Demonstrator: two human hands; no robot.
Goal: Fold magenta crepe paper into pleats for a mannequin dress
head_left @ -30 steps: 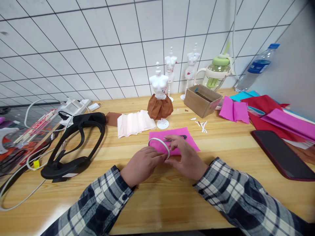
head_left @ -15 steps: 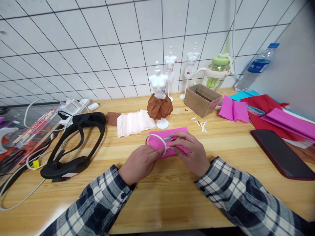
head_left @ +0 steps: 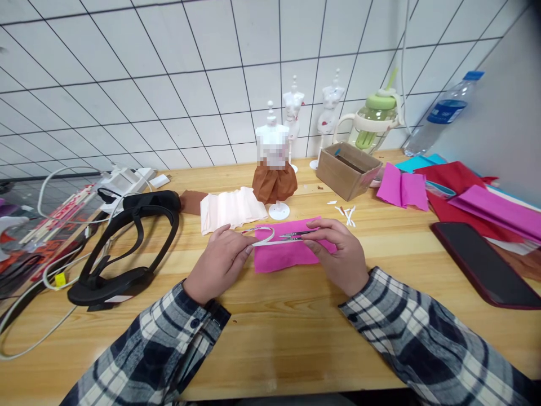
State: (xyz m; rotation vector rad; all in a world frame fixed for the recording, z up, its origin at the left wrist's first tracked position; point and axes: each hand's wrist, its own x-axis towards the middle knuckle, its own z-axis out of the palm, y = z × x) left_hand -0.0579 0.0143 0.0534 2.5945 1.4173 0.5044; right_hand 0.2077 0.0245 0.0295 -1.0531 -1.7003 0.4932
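A white strip (head_left: 279, 242) is stretched level between my hands, with its left part curling into a loop. My left hand (head_left: 222, 256) pinches it at the left. My right hand (head_left: 338, 248) has its fingers closed on small metal snips (head_left: 291, 235) and on the strip's right end. The snips point left, just above the strip. Beneath them a pink paper sheet (head_left: 279, 260) lies on the wooden table. Behind it stands a small white dress form (head_left: 273, 135) with a brown gathered skirt (head_left: 274, 183).
Pale pleated paper (head_left: 232, 210) and a black headset frame (head_left: 127, 254) are at left. Further right are white scraps (head_left: 347, 216), a cardboard box (head_left: 346, 172), a phone (head_left: 486, 265), coloured papers (head_left: 499, 211), a cup (head_left: 372, 124) and a bottle (head_left: 443, 115).
My left hand has moved left and slightly up, away from my right hand. The strip's round loop has flattened, and a longer straight length now spans between my hands.
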